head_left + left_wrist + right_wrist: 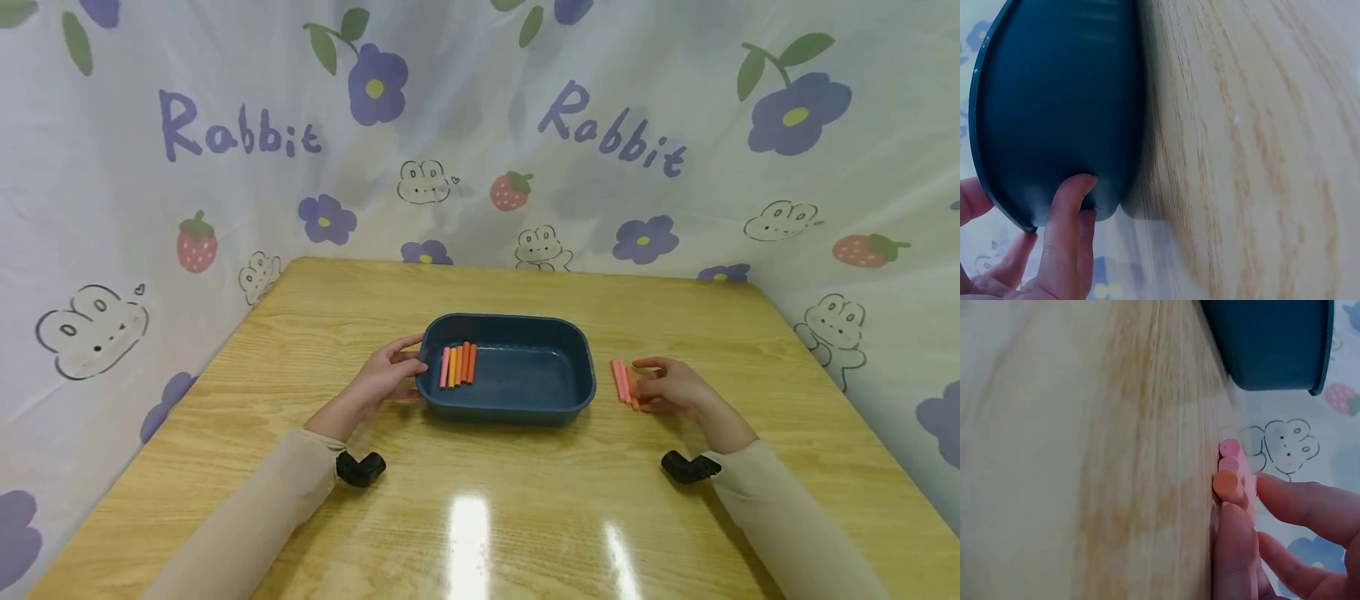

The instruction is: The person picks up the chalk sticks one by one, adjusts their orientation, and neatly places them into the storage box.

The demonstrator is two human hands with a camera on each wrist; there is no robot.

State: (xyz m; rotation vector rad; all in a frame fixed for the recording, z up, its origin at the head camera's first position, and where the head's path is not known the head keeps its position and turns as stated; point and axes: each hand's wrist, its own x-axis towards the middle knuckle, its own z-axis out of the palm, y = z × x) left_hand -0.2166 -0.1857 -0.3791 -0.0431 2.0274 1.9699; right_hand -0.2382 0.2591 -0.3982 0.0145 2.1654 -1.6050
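Note:
A dark blue tub [510,411] stands mid-table. My left hand [385,377] grips its left end, fingertips [1072,194] on the outer wall and another digit at the rim. Inside the tub, toward the left, several short round sticks [457,367] in pink, yellow and orange-red lie side by side. To the tub's right, pink sticks [621,382] lie in a row on the table with an orange stick [1227,484] at the right end. My right hand [671,387] is at that orange stick; one fingertip [1235,519] touches its side, and another hovers close over it.
The wooden table [540,517] runs up to a printed cloth [465,108] with flowers, strawberries and rabbits at the back and sides. A black angled fitting [362,469] sits at the left wrist, and a similar black fitting [688,467] at the right.

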